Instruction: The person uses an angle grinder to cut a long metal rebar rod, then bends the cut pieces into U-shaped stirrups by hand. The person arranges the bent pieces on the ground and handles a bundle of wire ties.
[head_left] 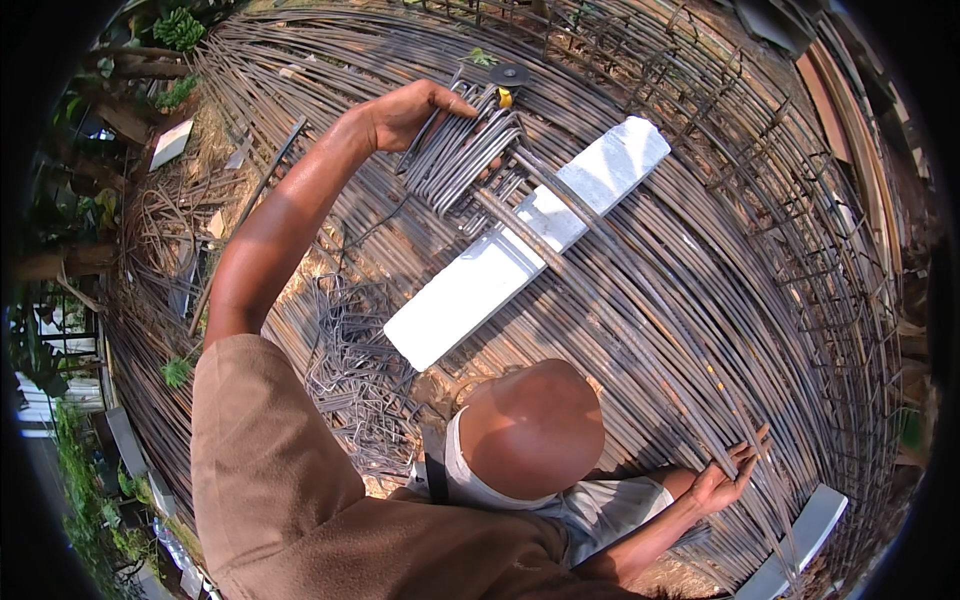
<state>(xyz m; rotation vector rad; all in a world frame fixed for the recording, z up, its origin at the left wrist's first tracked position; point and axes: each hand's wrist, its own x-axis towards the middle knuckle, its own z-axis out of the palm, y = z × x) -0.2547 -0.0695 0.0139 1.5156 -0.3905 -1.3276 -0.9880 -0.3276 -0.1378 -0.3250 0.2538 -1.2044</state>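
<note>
I'd keep that stack of bent steel loops (470,157) square to the two long bars (528,237) it looks threaded on, just past the white slab (455,302), and steady the bars at the near end so nothing cocks and jams. Left hand (408,113) has its fingers bent over the stack's upper-left side, some hidden so I can't tell how tight, while the right hand (715,487) has them half open against the bars, grip unclear tbh. Loops look dull grey, roughly rectangular, packed close, edges slightly uneven.
</note>
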